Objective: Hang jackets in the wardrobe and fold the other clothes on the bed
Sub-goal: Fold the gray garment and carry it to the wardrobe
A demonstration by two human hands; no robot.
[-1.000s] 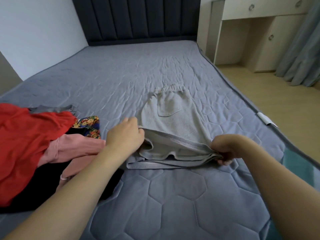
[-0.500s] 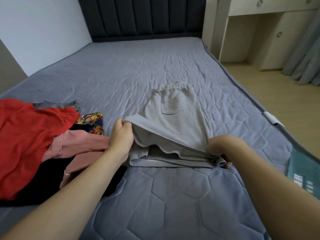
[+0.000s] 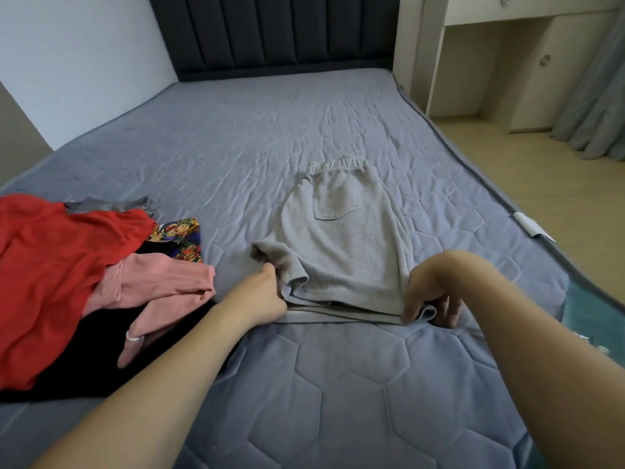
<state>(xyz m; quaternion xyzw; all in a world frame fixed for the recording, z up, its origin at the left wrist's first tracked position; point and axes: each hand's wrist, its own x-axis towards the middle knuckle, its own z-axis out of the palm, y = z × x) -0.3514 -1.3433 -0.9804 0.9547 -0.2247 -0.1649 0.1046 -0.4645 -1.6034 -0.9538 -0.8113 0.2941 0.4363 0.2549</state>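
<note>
Grey shorts (image 3: 341, 238) with a back pocket lie on the blue-grey quilted bed (image 3: 236, 147), waistband away from me and folded lengthwise. My left hand (image 3: 262, 292) pinches the left corner of the leg hem, which is rumpled and turned up. My right hand (image 3: 429, 292) pinches the right hem corner between thumb and fingers, low on the mattress. At the left is a heap of clothes: a red garment (image 3: 50, 265), a pink one (image 3: 159, 286), a black one (image 3: 91, 360) and a patterned piece (image 3: 181, 238).
The dark padded headboard (image 3: 277, 32) stands at the far end. A cream cabinet and desk unit (image 3: 507, 55) and grey curtain (image 3: 598, 106) are at the right beyond the wooden floor (image 3: 541, 184). A teal item (image 3: 595, 316) lies at the bed's right edge.
My left hand lifted the shorts' left hem edge and drew it leftward, then lowered it; the fabric now lies flatter. My right hand stayed at the right hem corner.
</note>
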